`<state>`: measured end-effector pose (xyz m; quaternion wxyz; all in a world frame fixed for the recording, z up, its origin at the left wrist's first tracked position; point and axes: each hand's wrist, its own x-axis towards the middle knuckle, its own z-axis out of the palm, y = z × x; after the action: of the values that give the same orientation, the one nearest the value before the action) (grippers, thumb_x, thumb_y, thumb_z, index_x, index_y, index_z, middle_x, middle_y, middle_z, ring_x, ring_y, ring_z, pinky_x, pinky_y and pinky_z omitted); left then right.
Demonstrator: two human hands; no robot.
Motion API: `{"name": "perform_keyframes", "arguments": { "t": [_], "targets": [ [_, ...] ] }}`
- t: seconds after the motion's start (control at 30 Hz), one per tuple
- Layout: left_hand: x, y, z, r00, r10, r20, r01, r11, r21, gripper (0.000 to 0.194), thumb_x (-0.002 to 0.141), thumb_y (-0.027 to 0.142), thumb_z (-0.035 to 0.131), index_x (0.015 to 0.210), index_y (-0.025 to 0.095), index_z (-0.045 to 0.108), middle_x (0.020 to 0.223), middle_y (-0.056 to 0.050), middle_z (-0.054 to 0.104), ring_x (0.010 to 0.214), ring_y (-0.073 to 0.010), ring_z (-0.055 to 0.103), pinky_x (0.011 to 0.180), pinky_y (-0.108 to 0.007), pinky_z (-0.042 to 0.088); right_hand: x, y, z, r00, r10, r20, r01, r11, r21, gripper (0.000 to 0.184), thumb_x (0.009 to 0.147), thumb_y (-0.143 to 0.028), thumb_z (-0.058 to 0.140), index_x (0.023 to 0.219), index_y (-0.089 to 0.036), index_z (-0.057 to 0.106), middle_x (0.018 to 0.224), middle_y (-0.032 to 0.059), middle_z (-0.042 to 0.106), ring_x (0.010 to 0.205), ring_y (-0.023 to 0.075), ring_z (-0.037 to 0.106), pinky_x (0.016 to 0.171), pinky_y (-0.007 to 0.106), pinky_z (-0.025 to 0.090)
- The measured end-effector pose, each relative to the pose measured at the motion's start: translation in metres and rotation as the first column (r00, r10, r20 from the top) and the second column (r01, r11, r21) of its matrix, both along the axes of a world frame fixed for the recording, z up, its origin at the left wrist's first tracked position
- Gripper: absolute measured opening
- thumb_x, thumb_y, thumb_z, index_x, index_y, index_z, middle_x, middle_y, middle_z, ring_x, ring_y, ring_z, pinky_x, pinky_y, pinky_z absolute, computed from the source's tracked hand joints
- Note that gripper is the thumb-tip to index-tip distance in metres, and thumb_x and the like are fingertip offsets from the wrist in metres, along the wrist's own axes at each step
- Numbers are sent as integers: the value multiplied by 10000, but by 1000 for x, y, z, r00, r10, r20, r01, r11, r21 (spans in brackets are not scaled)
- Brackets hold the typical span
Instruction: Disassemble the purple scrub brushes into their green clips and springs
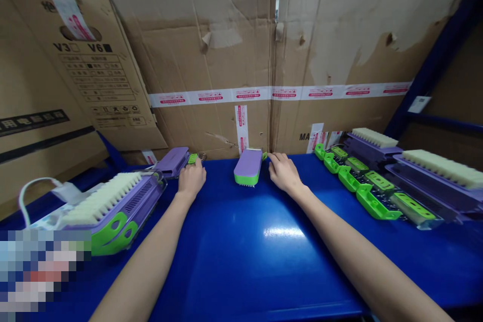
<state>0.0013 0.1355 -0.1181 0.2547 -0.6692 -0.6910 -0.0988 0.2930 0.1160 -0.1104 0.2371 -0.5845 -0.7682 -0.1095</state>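
My left hand (191,179) is curled shut at the near end of a flat purple piece with a small green tab (172,160) lying at the back left of the blue table (241,256). My right hand (284,171) rests beside a purple and green brush head (248,166) at the back centre, its fingers bent toward the brush's far right corner. Both arms stretch forward over the table.
A purple and green brush unit with white bristles (113,206) lies at the left with a white cable (37,186). A row of several similar units (377,181) lines the right side. Cardboard boxes (234,50) wall off the back. A blue rack post (433,60) stands right.
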Motion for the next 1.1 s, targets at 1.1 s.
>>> {"name": "perform_keyframes", "arguments": {
  "t": [1.1],
  "targets": [
    [79,-28,-7,682,-731,-10,707,656,265,368,816,280,587,1180,224,584,1123,-104,597,1044,-258,550,848,-389,494,-4,21,-16,996,36,79,-25,991,-135,364,901,-267,385,1178,-151,591,1154,130,549,1079,260,451,867,379,365]
  ]
}}
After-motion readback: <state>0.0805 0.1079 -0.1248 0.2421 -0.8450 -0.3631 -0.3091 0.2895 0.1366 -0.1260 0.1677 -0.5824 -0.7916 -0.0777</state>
